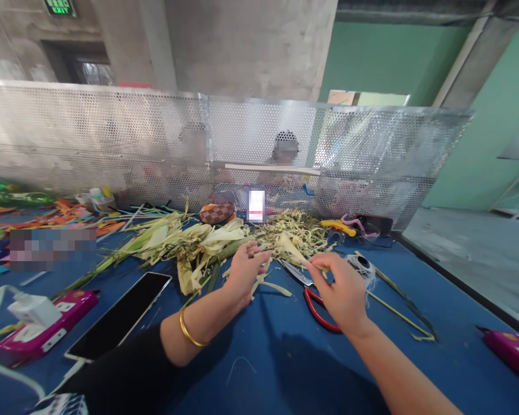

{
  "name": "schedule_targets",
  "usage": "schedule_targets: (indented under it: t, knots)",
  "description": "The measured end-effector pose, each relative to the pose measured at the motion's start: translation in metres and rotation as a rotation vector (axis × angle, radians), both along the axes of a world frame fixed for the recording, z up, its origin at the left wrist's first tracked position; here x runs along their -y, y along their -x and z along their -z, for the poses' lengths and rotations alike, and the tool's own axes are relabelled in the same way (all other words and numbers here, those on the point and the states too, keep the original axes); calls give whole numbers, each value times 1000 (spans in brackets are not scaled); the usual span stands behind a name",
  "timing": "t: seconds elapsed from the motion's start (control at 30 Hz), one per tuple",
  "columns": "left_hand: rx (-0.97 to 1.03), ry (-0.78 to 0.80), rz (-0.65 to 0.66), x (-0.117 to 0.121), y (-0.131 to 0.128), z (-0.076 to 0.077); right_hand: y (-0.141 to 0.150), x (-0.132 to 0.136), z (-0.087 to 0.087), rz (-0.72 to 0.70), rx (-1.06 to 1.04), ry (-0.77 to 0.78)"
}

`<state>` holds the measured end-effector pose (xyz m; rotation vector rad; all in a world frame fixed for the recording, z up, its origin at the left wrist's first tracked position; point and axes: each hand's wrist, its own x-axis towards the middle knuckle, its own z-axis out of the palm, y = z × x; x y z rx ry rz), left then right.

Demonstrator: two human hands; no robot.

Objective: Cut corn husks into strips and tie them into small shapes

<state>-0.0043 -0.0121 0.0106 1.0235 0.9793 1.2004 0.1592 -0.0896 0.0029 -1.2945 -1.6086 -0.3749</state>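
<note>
My left hand (244,270) rests on the blue table (285,357) at the edge of a heap of pale corn husks (190,242), its fingers curled around a thin husk strip (263,282). My right hand (343,288) pinches the other end of a narrow husk strip (292,248) between thumb and fingers. Red-handled scissors (311,294) lie on the table just under and left of my right hand. A pile of shredded husk (294,227) sits behind both hands.
A phone (121,314) and a pink power strip with a white charger (43,323) lie at the left. A spool of thread (361,264) sits right of my right hand, another pink box (512,349) at far right. A perforated metal screen (242,144) with people behind it closes the back.
</note>
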Motion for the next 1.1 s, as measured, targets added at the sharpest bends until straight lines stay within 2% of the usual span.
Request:
schedule_targets:
  t: [0.03, 0.07, 0.13, 0.2, 0.3, 0.4, 0.6, 0.73, 0.9, 1.1]
  knots:
    - [-11, 9, -4, 7, -1, -2, -1, 1, 2, 12, 159, -54]
    - [-19, 29, 46, 15, -1, -4, -1, 2, 4, 12, 309, -88]
    - [-37, 81, 225, 30, -1, -7, 2, 3, 6, 8, 550, -126]
    - [-42, 155, 386, 39, 1, -7, 8, 5, 6, 5, 706, -188]
    - [-60, 168, 366, 42, 5, -1, 18, 7, 6, -32, 831, -274]
    - [-61, 160, 285, 37, 9, 9, 24, 8, 8, -73, 888, -273]
    - [-2, 180, 271, 31, 10, 21, 28, 6, 14, -97, 917, -226]
    - [8, 175, 208, 27, 12, 17, 26, 6, 14, -138, 846, -211]
    - [29, 185, 192, 27, 15, 10, 23, 7, 12, -197, 711, -196]
    - [30, 195, 234, 29, 16, 7, 24, 10, 9, -178, 797, -206]
